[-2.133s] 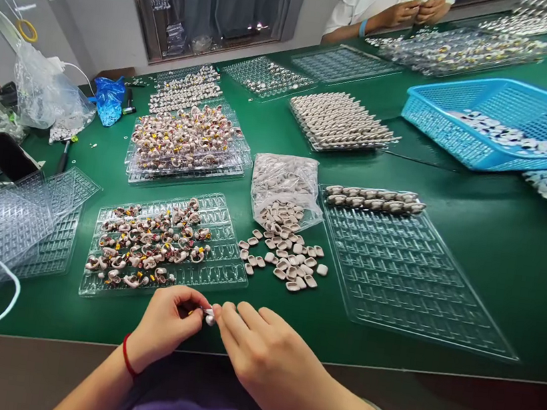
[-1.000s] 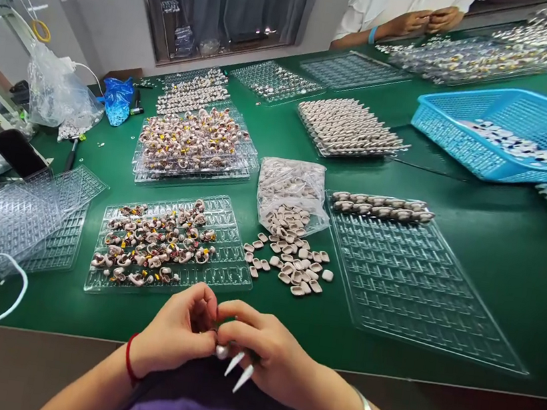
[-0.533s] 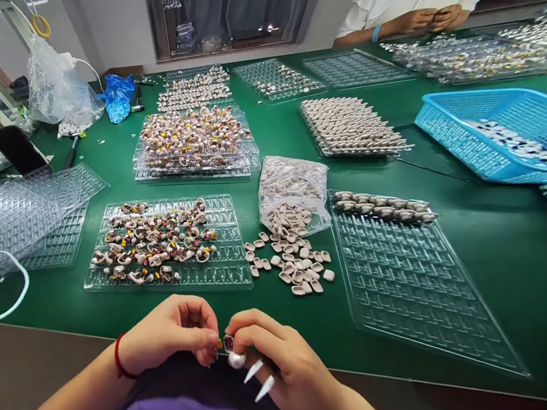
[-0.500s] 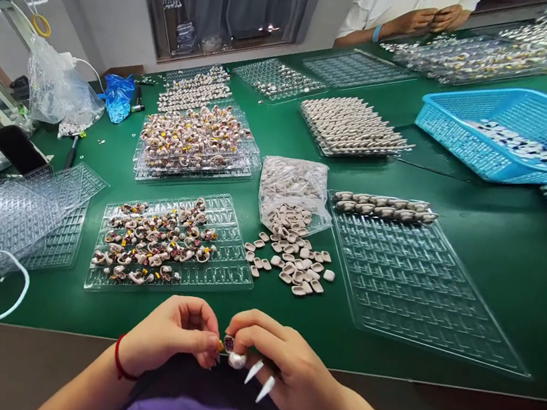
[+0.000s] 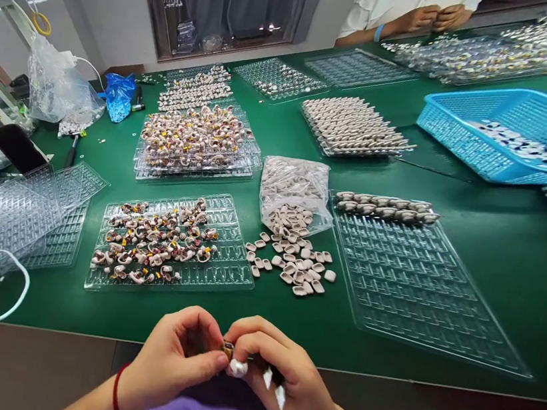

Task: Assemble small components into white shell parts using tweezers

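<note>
Close to my lap, just off the table's front edge, my right hand (image 5: 280, 364) pinches a small earbud part (image 5: 238, 368) with a glossy white rounded end. A dark and amber piece shows at its upper left, between the fingertips. My left hand (image 5: 187, 348) is closed too, thumb and forefinger pressed on that dark side. Two white pointed tips show by the lower fingers of my right hand. Beyond the hands, a clear tray (image 5: 214, 271) holds several similar earbud parts with amber and dark bits. Loose beige shells (image 5: 302, 269) lie spilled from a plastic bag (image 5: 294, 181).
On the right, a clear tray (image 5: 423, 292) carries beige shells along its far row. Stacked trays of parts (image 5: 192, 137), a filled shell tray (image 5: 354, 128) and a blue basket (image 5: 500, 164) stand farther back. A phone (image 5: 19, 148) is at left. Another person's hands (image 5: 436, 18) work across the table.
My hands have come closer together and dropped slightly. The left fingertips now press against the earbud part, and its dark side has turned.
</note>
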{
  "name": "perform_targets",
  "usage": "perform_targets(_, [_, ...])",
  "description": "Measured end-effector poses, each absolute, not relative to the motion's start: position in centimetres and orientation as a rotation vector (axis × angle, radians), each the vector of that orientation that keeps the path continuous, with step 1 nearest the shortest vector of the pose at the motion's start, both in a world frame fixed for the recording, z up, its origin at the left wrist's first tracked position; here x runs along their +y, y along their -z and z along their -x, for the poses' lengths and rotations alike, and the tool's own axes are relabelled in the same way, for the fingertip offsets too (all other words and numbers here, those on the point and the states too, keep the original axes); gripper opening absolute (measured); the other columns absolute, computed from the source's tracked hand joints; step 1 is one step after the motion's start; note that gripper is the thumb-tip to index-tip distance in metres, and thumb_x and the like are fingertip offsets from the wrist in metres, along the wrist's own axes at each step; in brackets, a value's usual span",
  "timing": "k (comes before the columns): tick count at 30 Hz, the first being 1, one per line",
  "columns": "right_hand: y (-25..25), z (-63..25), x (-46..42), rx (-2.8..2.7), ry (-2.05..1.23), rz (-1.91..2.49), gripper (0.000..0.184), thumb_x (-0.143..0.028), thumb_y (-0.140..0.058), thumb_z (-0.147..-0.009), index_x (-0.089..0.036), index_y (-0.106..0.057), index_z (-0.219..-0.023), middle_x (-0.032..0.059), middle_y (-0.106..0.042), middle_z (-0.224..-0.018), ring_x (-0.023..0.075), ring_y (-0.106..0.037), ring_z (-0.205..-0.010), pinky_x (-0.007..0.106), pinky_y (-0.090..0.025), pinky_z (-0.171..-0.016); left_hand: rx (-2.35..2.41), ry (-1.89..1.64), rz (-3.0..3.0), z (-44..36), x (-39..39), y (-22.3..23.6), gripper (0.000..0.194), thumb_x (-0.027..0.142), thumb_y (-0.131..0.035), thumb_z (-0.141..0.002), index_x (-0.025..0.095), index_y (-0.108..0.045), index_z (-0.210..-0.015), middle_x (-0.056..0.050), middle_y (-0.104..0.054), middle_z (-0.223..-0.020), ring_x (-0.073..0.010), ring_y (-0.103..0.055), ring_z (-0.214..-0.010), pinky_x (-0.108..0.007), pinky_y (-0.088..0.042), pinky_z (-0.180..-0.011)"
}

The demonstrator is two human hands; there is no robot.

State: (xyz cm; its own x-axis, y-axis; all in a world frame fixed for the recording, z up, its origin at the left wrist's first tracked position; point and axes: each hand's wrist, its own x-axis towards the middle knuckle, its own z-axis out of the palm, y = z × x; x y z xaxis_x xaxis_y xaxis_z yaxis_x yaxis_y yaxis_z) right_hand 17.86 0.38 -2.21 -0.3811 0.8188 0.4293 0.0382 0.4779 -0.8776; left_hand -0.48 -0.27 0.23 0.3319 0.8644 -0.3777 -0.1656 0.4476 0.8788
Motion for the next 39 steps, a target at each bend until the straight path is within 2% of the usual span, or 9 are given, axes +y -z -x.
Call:
perform_targets(5, [2.0, -17.6, 0.0, -1.666, -1.078, 0.724, 0.02, -0.003, -0.053, -0.083, -0.022, -0.058, -0.083, 0.003, -0.065, -0.083, 0.0131, -0.064, -0.07, 0.02, -0.052, -0.061, 0.951, -0.839, -0.833, 0.5, -0.8, 0.2, 0.03, 0.029, -0.081, -0.072, 0.018, -0.057, -0.085, 0.001, -0.063, -0.08, -0.0109, -0.057, -0.072, -0.021, -0.046, -0.067])
perform_targets(9, [3.0, -17.5, -0.4, -1.515, -1.208, 0.767, 0.016, -0.009, -0.061, -0.084, -0.024, -0.058, -0.09, 0.0013, -0.066, -0.081, 0.0131, -0.063, -0.065, 0.019, -0.051, -0.056, 0.954, -0.843, -0.838, 0.6, -0.8, 0.3, 0.03, 0.029, -0.082, -0.072, 0.018, -0.057, -0.086, 0.001, -0.063, -0.077, -0.0113, -0.058, -0.07, -0.021, -0.046, -0.066])
perform_targets(15, [3.7, -17.5, -0.6, -1.503, -1.315, 0.874, 0.01, -0.017, -0.065, -0.085, -0.022, -0.061, -0.093, 0.0005, -0.066, -0.082, 0.0118, -0.057, -0.061, 0.02, -0.049, -0.056, 1.013, -0.815, -1.001, 0.4, -0.9, 0.0, 0.022, 0.026, -0.076, -0.076, 0.018, -0.068, -0.094, -0.004, -0.07, -0.08, -0.0141, -0.062, -0.07, -0.023, -0.048, -0.067])
perform_targets(18, [3.3, -17.8, -0.1, -1.532, -1.332, 0.981, 0.014, -0.021, -0.067, -0.084, -0.021, -0.058, -0.094, -0.0016, -0.06, -0.079, 0.0093, -0.051, -0.056, 0.018, -0.045, -0.05, 1.103, -0.851, -1.103, 0.4, -0.8, 0.1, 0.014, 0.021, -0.076, -0.074, 0.018, -0.076, -0.087, -0.004, -0.069, -0.08, -0.0144, -0.061, -0.068, -0.023, -0.048, -0.063])
perform_targets(21, [2.9, -18.5, 0.4, -1.617, -1.326, 1.058, 0.026, -0.024, -0.065, -0.085, -0.022, -0.053, -0.109, 0.0008, -0.059, -0.088, 0.0116, -0.058, -0.065, 0.018, -0.05, -0.053, 1.157, -0.913, -1.014, 0.4, -0.4, 0.5, 0.008, 0.022, -0.079, -0.07, 0.017, -0.076, -0.076, -0.003, -0.069, -0.073, -0.0138, -0.06, -0.065, -0.022, -0.047, -0.061])
perform_targets(23, [2.6, -19.0, 0.4, -1.732, -1.253, 1.057, 0.031, -0.023, -0.057, -0.091, -0.023, -0.049, -0.121, 0.0043, -0.061, -0.099, 0.0151, -0.063, -0.08, 0.022, -0.055, -0.066, 1.144, -0.959, -0.866, 0.5, -0.2, 0.8, 0.012, 0.024, -0.082, -0.068, 0.017, -0.074, -0.073, -0.002, -0.071, -0.071, -0.0128, -0.061, -0.064, -0.022, -0.048, -0.063])
perform_targets(25, [2.4, -19.4, 0.1, -1.834, -1.124, 1.033, 0.031, -0.019, -0.047, -0.095, -0.025, -0.048, -0.125, 0.0056, -0.063, -0.101, 0.0166, -0.064, -0.086, 0.025, -0.056, -0.074, 1.11, -0.996, -0.76, 0.7, -0.2, 1.2, 0.017, 0.025, -0.085, -0.065, 0.016, -0.072, -0.073, -0.001, -0.072, -0.07, -0.011, -0.061, -0.061, -0.021, -0.048, -0.062])
perform_targets(32, [2.6, -18.8, -1.5, -1.917, -0.671, 1.032, 0.034, -0.011, -0.045, -0.094, -0.023, -0.049, -0.126, 0.0049, -0.068, -0.085, 0.0175, -0.067, -0.071, 0.027, -0.057, -0.065, 1.12, -1.021, -0.696, 1.0, -0.3, 1.8, 0.02, 0.02, -0.088, -0.061, 0.015, -0.071, -0.07, -0.005, -0.078, -0.08, -0.0133, -0.068, -0.067, -0.022, -0.053, -0.065])
perform_targets(39, [2.2, -18.5, -1.5, -1.945, -0.603, 0.987, 0.033, -0.008, -0.044, -0.094, -0.021, -0.055, -0.122, 0.0061, -0.07, -0.085, 0.0174, -0.068, -0.071, 0.027, -0.057, -0.062, 1.112, -1.034, -0.782, 1.2, -0.2, 1.9, 0.015, 0.018, -0.085, -0.064, 0.016, -0.072, -0.07, -0.006, -0.079, -0.085, -0.0161, -0.07, -0.072, -0.025, -0.055, -0.071])
